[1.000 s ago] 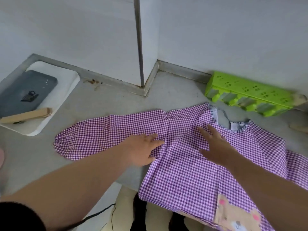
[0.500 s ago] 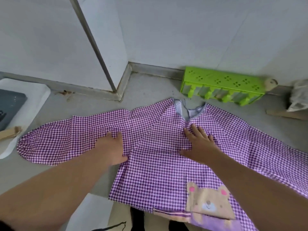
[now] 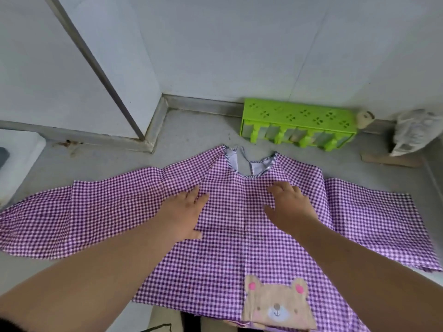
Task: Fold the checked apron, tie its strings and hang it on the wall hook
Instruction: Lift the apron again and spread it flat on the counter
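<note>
The checked apron (image 3: 239, 236) lies spread face-up on the grey floor (image 3: 191, 130), both sleeves out. Half a second ago the left hand (image 3: 182, 216) sat on the sleeve seam; now both palms lie flat on the chest, the right hand (image 3: 290, 207) beside it, fingers straight, gripping nothing. Smoothing looks done; folding hasn't begun. A green rack (image 3: 297, 118) and crumpled bag (image 3: 414, 130) sit behind, clear of the cloth.
</note>
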Demonstrator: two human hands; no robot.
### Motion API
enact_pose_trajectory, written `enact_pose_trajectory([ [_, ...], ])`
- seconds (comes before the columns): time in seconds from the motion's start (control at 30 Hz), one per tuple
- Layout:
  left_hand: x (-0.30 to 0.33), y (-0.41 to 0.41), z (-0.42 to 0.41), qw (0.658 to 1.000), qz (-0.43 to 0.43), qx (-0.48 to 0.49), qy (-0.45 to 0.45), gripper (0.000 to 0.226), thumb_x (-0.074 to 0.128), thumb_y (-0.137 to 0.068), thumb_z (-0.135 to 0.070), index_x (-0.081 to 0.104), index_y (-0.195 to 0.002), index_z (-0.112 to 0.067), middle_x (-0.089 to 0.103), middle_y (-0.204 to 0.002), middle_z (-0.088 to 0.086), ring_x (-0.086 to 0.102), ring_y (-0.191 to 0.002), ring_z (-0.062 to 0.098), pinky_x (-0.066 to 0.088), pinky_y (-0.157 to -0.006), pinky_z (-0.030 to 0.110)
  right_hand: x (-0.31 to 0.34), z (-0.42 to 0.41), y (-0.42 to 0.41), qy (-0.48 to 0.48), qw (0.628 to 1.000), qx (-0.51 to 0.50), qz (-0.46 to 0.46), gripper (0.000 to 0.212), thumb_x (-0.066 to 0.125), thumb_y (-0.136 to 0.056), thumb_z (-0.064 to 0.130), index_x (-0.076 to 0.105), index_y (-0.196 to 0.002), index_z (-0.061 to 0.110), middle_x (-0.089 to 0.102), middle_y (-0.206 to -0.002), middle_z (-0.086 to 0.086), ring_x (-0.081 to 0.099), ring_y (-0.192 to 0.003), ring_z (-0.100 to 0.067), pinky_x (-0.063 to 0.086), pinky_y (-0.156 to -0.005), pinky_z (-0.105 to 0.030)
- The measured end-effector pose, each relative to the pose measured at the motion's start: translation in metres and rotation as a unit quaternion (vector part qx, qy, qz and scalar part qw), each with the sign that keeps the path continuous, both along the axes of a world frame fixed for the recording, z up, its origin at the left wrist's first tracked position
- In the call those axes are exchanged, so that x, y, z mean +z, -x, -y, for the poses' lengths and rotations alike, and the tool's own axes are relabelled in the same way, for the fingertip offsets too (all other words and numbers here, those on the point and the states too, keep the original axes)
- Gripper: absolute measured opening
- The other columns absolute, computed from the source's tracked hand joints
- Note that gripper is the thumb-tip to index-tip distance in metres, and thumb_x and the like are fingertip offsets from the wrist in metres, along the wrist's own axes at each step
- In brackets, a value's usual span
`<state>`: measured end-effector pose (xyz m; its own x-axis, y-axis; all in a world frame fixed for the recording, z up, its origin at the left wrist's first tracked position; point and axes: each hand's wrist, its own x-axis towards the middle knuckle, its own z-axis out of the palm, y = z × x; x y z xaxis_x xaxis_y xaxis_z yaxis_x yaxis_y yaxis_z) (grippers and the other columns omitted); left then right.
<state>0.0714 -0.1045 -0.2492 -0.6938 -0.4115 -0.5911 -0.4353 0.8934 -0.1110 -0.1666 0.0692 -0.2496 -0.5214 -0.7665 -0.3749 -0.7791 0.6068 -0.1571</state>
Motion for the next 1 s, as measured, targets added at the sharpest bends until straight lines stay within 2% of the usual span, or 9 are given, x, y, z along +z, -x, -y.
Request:
enact_pose_trajectory([
  [0.1, -0.005, 0.002, 0.001, 0.999, 0.027, 0.026, 0.001, 0.125, 0.066, -0.083, -0.077, -0.013, -0.166, -0.026, -0.014, -0.175, 0.016, 0.015, -0.159, 0.040, 0.033, -0.123, 0.056, 0.003, 0.032, 0.011, 0.046, 0.999, 0.007, 0.028, 0.050, 0.053, -0.099, 0.033, 0.045, -0.148, 0.031, 0.047, -0.152, 0.005, 0.045, -0.137, -0.023, 0.037, -0.116, -0.045],
  [0.23, -0.013, -0.001, 0.005, 0.996, 0.049, 0.074, -0.027, 0.130, 0.067, -0.081, -0.078, -0.021, -0.164, -0.031, -0.027, -0.171, 0.014, -0.005, -0.160, 0.046, 0.031, -0.122, 0.061, 0.011, 0.090, 0.023, 0.049, 0.997, 0.038, 0.044, 0.062, 0.051, -0.095, 0.011, 0.037, -0.153, 0.028, 0.046, -0.156, -0.001, 0.046, -0.137, -0.028, 0.039, -0.114, -0.047],
  [0.3, -0.015, -0.001, 0.007, 0.995, 0.049, 0.080, -0.032, 0.131, 0.068, -0.079, -0.079, -0.023, -0.163, -0.034, -0.030, -0.170, 0.015, -0.008, -0.160, 0.046, 0.030, -0.121, 0.062, 0.017, 0.118, 0.024, 0.031, 0.996, 0.029, 0.078, 0.063, 0.046, -0.099, 0.014, 0.029, -0.159, 0.026, 0.039, -0.162, -0.006, 0.043, -0.141, -0.033, 0.036, -0.116, -0.051],
  [0.43, -0.021, -0.001, 0.010, 0.996, 0.047, 0.073, -0.030, 0.133, 0.066, -0.078, -0.082, -0.026, -0.161, -0.035, -0.032, -0.169, 0.016, -0.008, -0.159, 0.048, 0.030, -0.122, 0.061, 0.003, 0.153, 0.027, 0.044, 0.993, 0.032, 0.104, 0.060, 0.044, -0.105, 0.044, 0.025, -0.160, 0.032, 0.047, -0.158, -0.004, 0.050, -0.138, -0.032, 0.040, -0.115, -0.051],
  [0.63, -0.022, -0.005, 0.011, 0.996, 0.049, 0.072, -0.030, 0.132, 0.061, -0.077, -0.085, -0.031, -0.158, -0.038, -0.036, -0.166, 0.020, -0.012, -0.158, 0.049, 0.029, -0.122, 0.059, 0.003, 0.163, 0.030, -0.011, 0.985, 0.161, 0.058, 0.031, 0.055, -0.099, 0.044, 0.070, -0.121, 0.028, 0.067, -0.120, 0.000, 0.060, -0.114, -0.029, 0.051, -0.095, -0.043],
  [0.7, -0.023, -0.005, 0.012, 0.996, 0.051, 0.074, -0.030, 0.133, 0.061, -0.076, -0.087, -0.033, -0.157, -0.039, -0.038, -0.165, 0.021, -0.013, -0.158, 0.049, 0.027, -0.123, 0.060, 0.004, 0.163, 0.031, 0.008, 0.986, 0.137, 0.090, 0.031, 0.058, -0.097, 0.043, 0.069, -0.120, 0.025, 0.065, -0.119, 0.001, 0.059, -0.114, -0.028, 0.051, -0.095, -0.043],
  [0.83, -0.022, -0.005, 0.015, 0.995, 0.057, 0.073, -0.028, 0.136, 0.060, -0.073, -0.090, -0.035, -0.156, -0.038, -0.037, -0.164, 0.024, -0.012, -0.158, 0.051, 0.024, -0.124, 0.059, 0.000, 0.166, 0.038, 0.107, 0.950, -0.013, 0.295, 0.011, 0.067, -0.094, 0.030, 0.063, -0.103, 0.024, 0.069, -0.101, -0.003, 0.064, -0.093, -0.021, 0.051, -0.074, -0.034],
  [0.93, -0.022, -0.005, 0.015, 0.995, 0.055, 0.075, -0.030, 0.137, 0.060, -0.072, -0.090, -0.036, -0.155, -0.038, -0.036, -0.164, 0.024, -0.011, -0.158, 0.051, 0.024, -0.125, 0.059, -0.003, 0.164, 0.041, 0.140, 0.918, -0.070, 0.363, 0.019, 0.075, -0.092, 0.030, 0.061, -0.104, 0.024, 0.068, -0.104, 0.000, 0.064, -0.094, -0.018, 0.052, -0.080, -0.033],
  [1.0, -0.022, -0.006, 0.016, 0.995, 0.057, 0.078, -0.030, 0.137, 0.060, -0.072, -0.090, -0.036, -0.155, -0.038, -0.036, -0.165, 0.024, -0.012, -0.158, 0.051, 0.023, -0.125, 0.059, -0.004, 0.159, 0.044, 0.096, 0.931, -0.070, 0.346, 0.023, 0.075, -0.092, 0.037, 0.063, -0.105, 0.023, 0.069, -0.107, 0.002, 0.065, -0.099, -0.017, 0.053, -0.085, -0.034],
])
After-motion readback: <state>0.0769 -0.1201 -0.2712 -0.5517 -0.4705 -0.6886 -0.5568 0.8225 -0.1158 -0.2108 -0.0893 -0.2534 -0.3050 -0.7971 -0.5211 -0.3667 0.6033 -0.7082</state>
